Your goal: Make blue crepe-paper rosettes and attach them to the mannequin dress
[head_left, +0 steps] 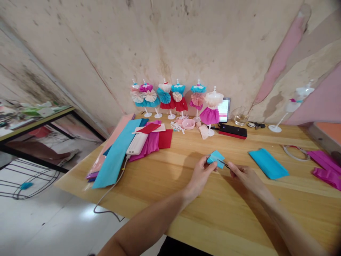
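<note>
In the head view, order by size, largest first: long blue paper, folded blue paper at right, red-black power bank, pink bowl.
Long blue paper, folded blue paper, red-black power bank, pink bowl. Being nearer, the folded paper may look larger.

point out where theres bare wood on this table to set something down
Bare wood of the table runs along the near side, in front of the left hand and right hand. Another patch lies between the black-and-red power bank and the turquoise crepe paper. Crowded along the back, around the paper-dress mannequins, and at the left, over the stacked crepe sheets.
</note>
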The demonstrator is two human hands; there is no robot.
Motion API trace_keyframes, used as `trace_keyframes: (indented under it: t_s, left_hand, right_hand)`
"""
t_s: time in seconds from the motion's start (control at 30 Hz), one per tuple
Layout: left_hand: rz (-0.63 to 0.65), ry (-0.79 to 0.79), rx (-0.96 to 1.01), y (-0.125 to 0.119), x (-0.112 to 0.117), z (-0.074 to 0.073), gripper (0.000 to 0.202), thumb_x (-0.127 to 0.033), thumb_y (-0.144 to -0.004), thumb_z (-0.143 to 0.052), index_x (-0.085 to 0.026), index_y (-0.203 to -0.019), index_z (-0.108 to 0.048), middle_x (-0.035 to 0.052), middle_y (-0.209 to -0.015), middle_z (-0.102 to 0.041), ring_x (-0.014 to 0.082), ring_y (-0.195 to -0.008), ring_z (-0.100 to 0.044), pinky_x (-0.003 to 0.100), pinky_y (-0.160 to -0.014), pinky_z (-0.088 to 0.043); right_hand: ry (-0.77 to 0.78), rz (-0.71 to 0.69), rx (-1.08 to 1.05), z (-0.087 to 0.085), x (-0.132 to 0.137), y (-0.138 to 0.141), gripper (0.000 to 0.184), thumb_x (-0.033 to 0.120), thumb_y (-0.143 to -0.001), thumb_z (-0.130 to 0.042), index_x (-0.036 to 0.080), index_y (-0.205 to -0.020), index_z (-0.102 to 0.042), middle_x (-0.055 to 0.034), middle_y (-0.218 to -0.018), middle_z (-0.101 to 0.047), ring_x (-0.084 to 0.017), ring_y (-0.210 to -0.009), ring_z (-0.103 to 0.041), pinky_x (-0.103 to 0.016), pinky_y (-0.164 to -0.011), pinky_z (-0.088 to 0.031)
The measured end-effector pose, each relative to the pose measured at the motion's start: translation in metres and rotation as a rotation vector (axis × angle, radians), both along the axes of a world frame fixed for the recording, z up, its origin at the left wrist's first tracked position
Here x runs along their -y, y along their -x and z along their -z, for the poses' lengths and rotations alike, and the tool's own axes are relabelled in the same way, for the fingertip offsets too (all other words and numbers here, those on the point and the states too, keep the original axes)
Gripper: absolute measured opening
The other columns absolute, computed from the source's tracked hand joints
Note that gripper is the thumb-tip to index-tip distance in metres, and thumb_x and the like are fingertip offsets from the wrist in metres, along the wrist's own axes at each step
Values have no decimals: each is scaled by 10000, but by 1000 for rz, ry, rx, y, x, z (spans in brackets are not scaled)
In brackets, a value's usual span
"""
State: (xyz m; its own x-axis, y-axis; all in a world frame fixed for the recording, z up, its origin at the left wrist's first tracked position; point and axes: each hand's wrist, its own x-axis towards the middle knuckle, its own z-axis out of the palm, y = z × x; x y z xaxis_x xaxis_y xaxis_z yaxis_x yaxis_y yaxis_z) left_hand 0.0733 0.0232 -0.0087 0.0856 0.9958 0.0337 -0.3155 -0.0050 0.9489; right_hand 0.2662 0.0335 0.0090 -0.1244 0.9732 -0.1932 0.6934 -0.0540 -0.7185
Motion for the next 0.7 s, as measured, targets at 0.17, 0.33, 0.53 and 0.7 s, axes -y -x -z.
trace_keyframes:
  t_s: [0.17, 0.33, 0.53, 0.7]
  left_hand:
    - [7, 10, -3, -1, 0, -2, 260, -352, -812, -671, -161, -979, -613, 38, -877, -627, 124, -773, -571, 258, -773, -460]
    - [30, 5, -6, -2, 2, -2, 289, -367, -811, -667, -160, -1008, -623, 45, -903, -639, 129, -779, -580, 267, -793, -464]
    - [56, -16, -5, -4, 3, 1, 277, -334, -838, -637, -169, -1060, -620, 43, -909, -637, 137, -810, -595, 280, -812, -469]
    - [62, -8, -2, -4, 2, 2, 261, -340, -834, -641, -172, -1033, -618, 48, -925, -644, 143, -816, -604, 290, -820, -469]
  right_hand:
    - [0, -21, -24, 1, 1, 0, 631, 759, -828, -367, 190, -587, -493, 14, -530, -410, -135, -550, -398, -271, -539, -247]
    - [2, -18, -65, -4, 4, 4, 634, 760, -831, -360, 190, -584, -489, 15, -535, -418, -133, -554, -394, -273, -549, -239]
    - [16, -18, -80, -7, 7, 7, 621, 753, -839, -359, 192, -599, -470, 23, -559, -386, -130, -575, -362, -271, -566, -222]
    - [19, -9, -70, -5, 6, 8, 627, 769, -822, -363, 194, -591, -456, 21, -548, -392, -136, -576, -370, -272, -566, -223]
